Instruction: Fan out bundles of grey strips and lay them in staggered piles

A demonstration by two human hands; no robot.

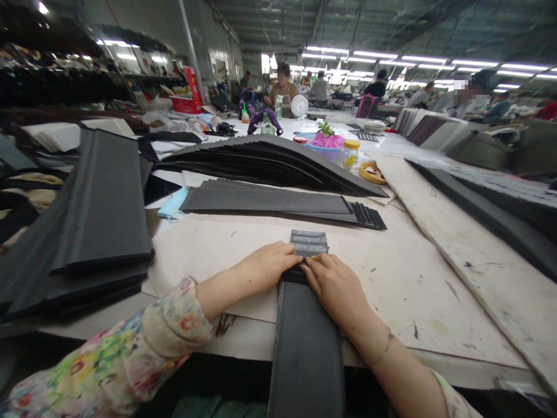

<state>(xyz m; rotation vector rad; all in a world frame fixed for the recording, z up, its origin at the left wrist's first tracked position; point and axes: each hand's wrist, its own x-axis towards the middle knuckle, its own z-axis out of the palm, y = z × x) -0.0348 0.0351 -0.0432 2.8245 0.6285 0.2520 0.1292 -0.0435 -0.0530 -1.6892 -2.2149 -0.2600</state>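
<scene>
A dark strip (307, 348) runs toward us from our left hand (272, 267) and right hand (339, 290), fingers (292, 262) pinching its far end. Seemingly we're folding; next calls for even pressing. Just beyond our fingers: a ribbed grey piece (308, 239).

And the dark strip (307, 348) runs out past the bottom edge! Left hand (272, 267) and right hand (337, 287) mask part of its far end; leftward of the strip, the floral sleeve (122, 342) gets cropped; well beyond it, a co-worker (282, 93) blurs.
</scene>
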